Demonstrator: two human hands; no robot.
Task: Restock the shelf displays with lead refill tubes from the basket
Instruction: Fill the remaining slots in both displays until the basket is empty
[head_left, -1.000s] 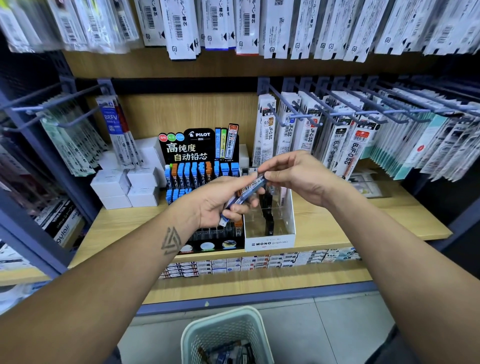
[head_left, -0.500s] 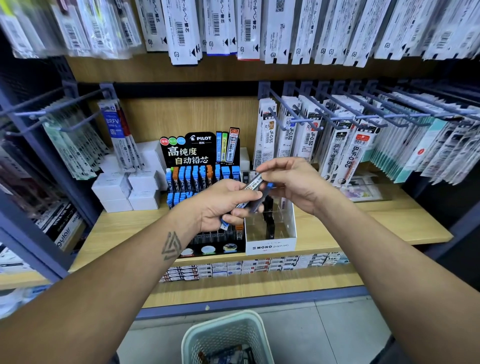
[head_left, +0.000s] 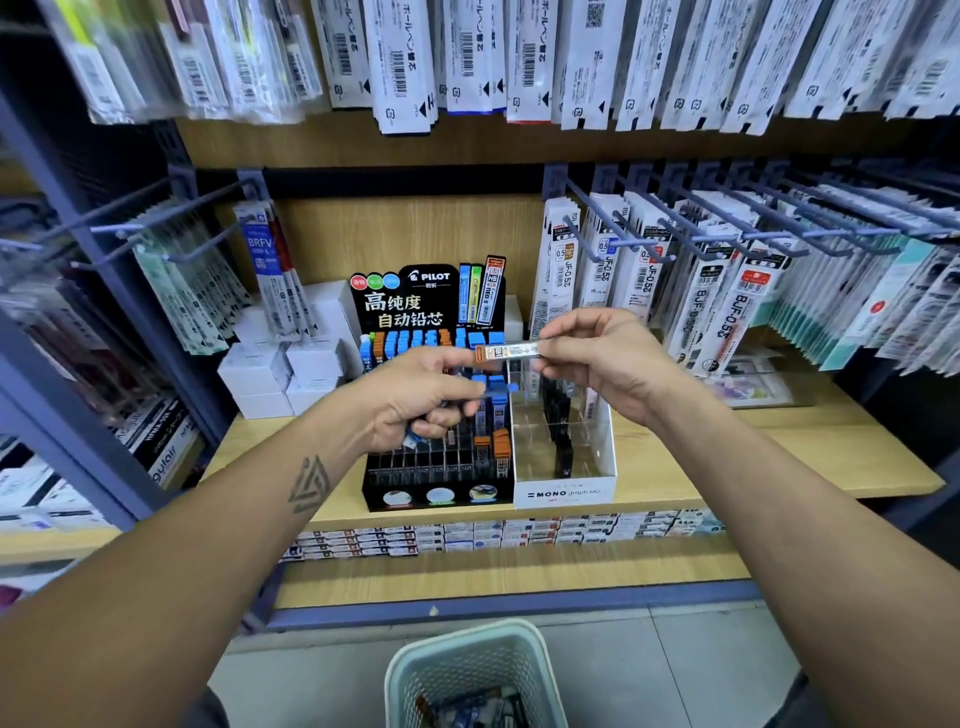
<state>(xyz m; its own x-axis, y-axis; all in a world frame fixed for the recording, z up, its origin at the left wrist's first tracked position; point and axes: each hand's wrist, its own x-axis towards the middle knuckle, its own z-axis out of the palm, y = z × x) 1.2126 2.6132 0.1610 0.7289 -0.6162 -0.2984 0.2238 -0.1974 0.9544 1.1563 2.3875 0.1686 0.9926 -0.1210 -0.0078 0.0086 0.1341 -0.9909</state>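
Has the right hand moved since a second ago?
Yes. The right hand has drawn rightward, away from the left hand, across the MONO box, pinching one tube.

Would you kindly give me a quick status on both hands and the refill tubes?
Right hand pinches orange-capped tube above Pilot display. Left hand grips more tubes. Basket below. Nothing blocking.
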